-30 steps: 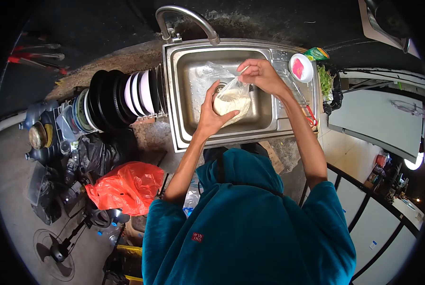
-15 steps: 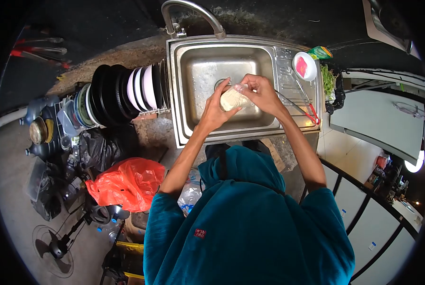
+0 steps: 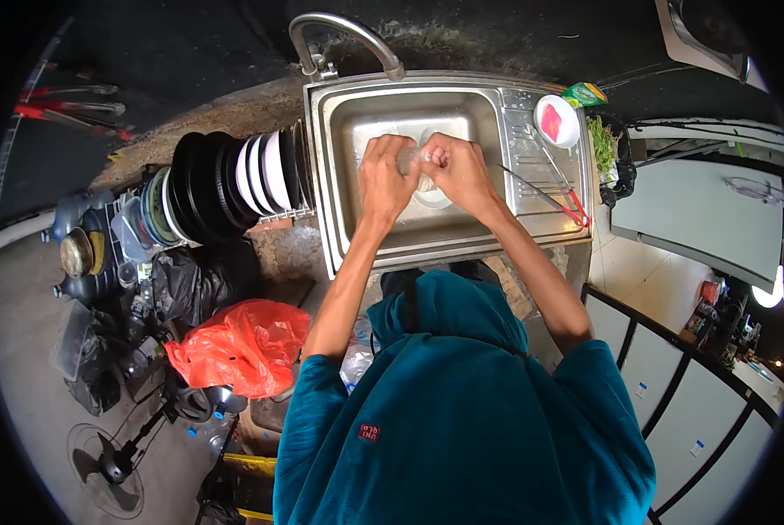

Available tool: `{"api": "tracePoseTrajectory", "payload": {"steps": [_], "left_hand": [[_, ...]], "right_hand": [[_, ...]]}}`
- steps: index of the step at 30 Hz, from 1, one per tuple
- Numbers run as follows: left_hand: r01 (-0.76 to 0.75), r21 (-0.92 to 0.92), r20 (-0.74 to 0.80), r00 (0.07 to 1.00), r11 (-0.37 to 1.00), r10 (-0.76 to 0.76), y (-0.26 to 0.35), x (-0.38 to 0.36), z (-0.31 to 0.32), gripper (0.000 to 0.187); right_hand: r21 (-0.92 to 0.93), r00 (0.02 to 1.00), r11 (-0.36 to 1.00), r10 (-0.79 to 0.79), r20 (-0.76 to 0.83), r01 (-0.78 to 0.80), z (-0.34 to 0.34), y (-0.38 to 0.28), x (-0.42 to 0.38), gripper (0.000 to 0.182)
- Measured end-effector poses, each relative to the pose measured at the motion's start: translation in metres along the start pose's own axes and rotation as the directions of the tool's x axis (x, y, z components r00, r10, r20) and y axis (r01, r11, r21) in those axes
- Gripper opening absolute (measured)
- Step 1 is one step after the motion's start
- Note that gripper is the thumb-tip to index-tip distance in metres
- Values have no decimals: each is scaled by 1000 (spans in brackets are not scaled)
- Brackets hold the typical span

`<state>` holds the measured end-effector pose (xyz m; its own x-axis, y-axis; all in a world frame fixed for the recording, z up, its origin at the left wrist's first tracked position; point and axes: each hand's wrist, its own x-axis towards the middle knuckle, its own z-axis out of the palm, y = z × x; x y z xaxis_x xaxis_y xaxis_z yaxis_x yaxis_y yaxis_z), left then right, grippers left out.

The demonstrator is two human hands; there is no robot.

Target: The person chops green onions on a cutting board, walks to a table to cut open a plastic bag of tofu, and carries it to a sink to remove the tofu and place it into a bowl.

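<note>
Over the steel sink [image 3: 357,114], a small clear plastic bag [image 3: 430,198] with pale cream contents hangs between my hands. What the contents are, I cannot make out. My left hand [image 3: 386,175] is closed on the upper left of the bag, its fingers curled with the knuckles up. Close beside it, my right hand [image 3: 460,178] pinches the bag's gathered top. Both hands partly cover the bag, and the fingertips nearly meet at its neck.
A curved faucet [image 3: 348,26] rises behind the sink. On the drainboard lie red-handled tongs [image 3: 576,210] and a white bowl [image 3: 569,129] with something pink in it. Plates and pans [image 3: 225,179] stand racked at left. A red plastic bag [image 3: 239,346] sits below them.
My left hand has shifted from cupping the bag's side to gripping near its top. The bag now hangs lower, more hidden beneath my hands. The view has shifted slightly.
</note>
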<state>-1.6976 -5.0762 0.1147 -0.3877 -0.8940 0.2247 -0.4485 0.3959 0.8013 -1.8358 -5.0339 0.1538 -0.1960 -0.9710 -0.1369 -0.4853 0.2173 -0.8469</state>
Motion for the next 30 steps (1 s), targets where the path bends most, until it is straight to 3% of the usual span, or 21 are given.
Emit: {"api": "tracePoseTrajectory", "payload": {"steps": [2,6,8,10,15,16,18,20,22,26,30], "left_hand": [[-50,-40,-76,996,998,47,-6,6,-2,10],[-9,-42,69,998,999,12,-4,5,-18,10],[163,-151,194,972,975,-132,-1,4,-23,11],[198,-152,242,957,968,-158,2,3,-29,12],[260,-117,369,908,959,-201,5,-3,-35,14],[257,-117,369,908,959,-198,8,-3,-35,14],[54,-134,292,956,989,-13,13,-8,-33,18],[23,-104,290,957,994,8,13,-12,-33,18],[-96,-88,285,951,992,117,5,-14,-30,14],[-109,-124,204,970,986,133,12,-11,-34,10],[-127,-153,62,988,980,138,25,-10,-29,8]], "right_hand": [[-10,1000,999,-31,-1,31,-6,-2,0,9],[-95,992,995,-17,124,29,-19,0,-8,14],[-114,987,993,-15,161,34,-25,-3,-9,16],[-173,975,983,-18,223,57,-32,-11,-10,17],[-103,958,991,-54,280,86,-39,-3,-8,18],[-68,958,994,-61,279,82,-39,-2,-8,18],[-63,960,995,-60,274,80,-38,-5,-6,16],[-56,961,996,-58,271,76,-35,-11,-3,15],[-106,927,984,-95,363,143,-35,-15,1,17],[-123,933,972,-150,327,200,-36,-7,7,20],[-243,969,947,-170,181,212,-40,-6,8,17]]}}
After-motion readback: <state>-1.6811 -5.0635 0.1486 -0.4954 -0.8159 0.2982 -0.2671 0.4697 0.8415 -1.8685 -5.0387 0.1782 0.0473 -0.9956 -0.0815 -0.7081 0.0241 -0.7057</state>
